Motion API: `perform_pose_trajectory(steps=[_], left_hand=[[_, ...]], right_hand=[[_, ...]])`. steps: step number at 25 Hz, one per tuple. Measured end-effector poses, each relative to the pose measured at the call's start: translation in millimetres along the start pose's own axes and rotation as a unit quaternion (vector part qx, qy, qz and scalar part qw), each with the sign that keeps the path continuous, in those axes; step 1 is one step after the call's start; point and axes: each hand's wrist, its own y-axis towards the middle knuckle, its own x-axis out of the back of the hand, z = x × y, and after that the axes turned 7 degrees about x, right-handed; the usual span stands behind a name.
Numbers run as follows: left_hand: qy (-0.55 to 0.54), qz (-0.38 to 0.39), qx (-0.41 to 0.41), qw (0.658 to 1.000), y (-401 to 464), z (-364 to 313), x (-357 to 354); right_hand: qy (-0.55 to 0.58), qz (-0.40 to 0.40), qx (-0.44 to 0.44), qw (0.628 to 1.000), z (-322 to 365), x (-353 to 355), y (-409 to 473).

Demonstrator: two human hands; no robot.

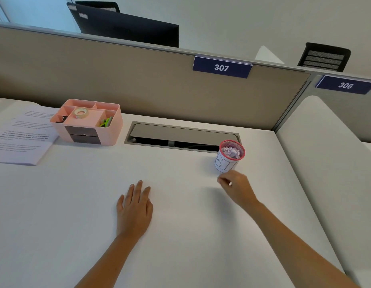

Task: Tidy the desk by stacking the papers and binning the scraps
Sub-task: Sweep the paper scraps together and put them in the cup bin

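A stack of printed papers [24, 134] lies at the far left of the white desk [170, 204]. A small red mesh cup labelled BIN [230, 156] stands at the right, holding several crumpled paper scraps [231, 152]. My right hand [236, 188] hovers just in front of the bin with its fingers curled, pinching a tiny white scrap [229, 183]. My left hand [134, 206] rests flat on the desk in the middle, fingers straight.
A pink desk organiser [87, 122] with tape and small items stands beside the papers. A grey cable hatch [180, 136] lies open behind the bin. A beige partition [138, 84] with a 307 label closes the back. The desk's edge runs along the right.
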Motion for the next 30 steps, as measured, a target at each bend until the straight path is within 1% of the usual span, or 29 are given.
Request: perform_pose_trajectory(steps=[2, 3, 5, 7, 11, 14, 18, 23, 24, 25, 27, 29, 30], left_hand=[[0.0, -0.002, 0.0, 1.0, 0, 0, -1], [0.0, -0.003, 0.001, 1.0, -1, 0, -1], [-0.001, -0.004, 0.003, 1.0, -1, 0, -2], [-0.001, -0.002, 0.002, 1.0, 0, 0, -2], [0.001, -0.003, 0.004, 1.0, 0, 0, -1], [0.002, -0.002, 0.006, 1.0, -1, -1, -1], [0.003, -0.002, 0.006, 1.0, -1, -1, 0], [0.0, 0.003, 0.006, 1.0, -1, -2, 2], [-0.001, 0.003, 0.007, 1.0, -2, -2, 2], [0.001, 0.002, 0.005, 1.0, -2, -1, 1], [0.004, 0.001, 0.004, 1.0, -2, -1, 1], [0.0, 0.004, 0.006, 1.0, -1, -1, 1], [-0.002, 0.005, 0.007, 1.0, -1, -2, 2]], right_hand=[[0.021, 0.08, -0.062, 0.995, -4, -11, -22], [0.021, 0.1, -0.08, 0.992, -6, -14, -29], [0.008, 0.12, -0.088, 0.989, -6, -17, -33], [-0.026, 0.138, -0.077, 0.987, -3, -19, -33], [-0.091, 0.135, -0.058, 0.985, 1, -24, -34], [-0.147, 0.159, -0.026, 0.976, 4, -26, -30], [-0.193, 0.184, -0.036, 0.963, 11, -33, -22], [-0.211, 0.172, -0.058, 0.96, 16, -35, -20], [-0.207, 0.164, -0.057, 0.963, 19, -32, -20], [-0.19, 0.138, -0.053, 0.971, 22, -28, -20], [-0.12, 0.047, -0.047, 0.991, 28, -15, -16], [-0.07, -0.055, -0.054, 0.995, 26, 5, 0], [-0.06, -0.087, -0.064, 0.992, 22, 17, 12]])
